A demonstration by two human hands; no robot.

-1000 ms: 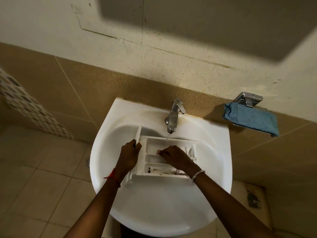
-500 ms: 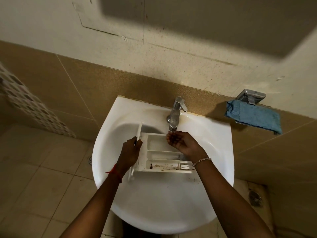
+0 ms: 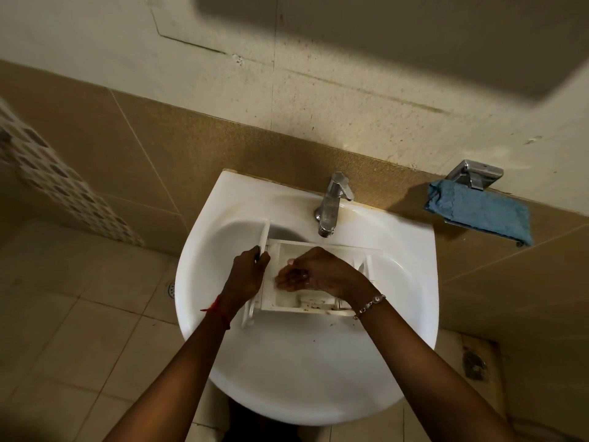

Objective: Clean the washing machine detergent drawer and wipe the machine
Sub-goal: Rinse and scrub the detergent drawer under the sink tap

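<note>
We reached both arms down over the round white ceramic basin [image 3: 306, 371], our left hand [image 3: 245, 275] wrapped in a closed grip around the front panel of the white plastic detergent drawer [image 3: 318, 306], which lay flat in the basin under the chrome tap [image 3: 331, 205]. Our right hand [image 3: 315, 272] rested open, fingers spread, inside the drawer's compartments, holding nothing; dark specks sat in the near compartment.
</note>
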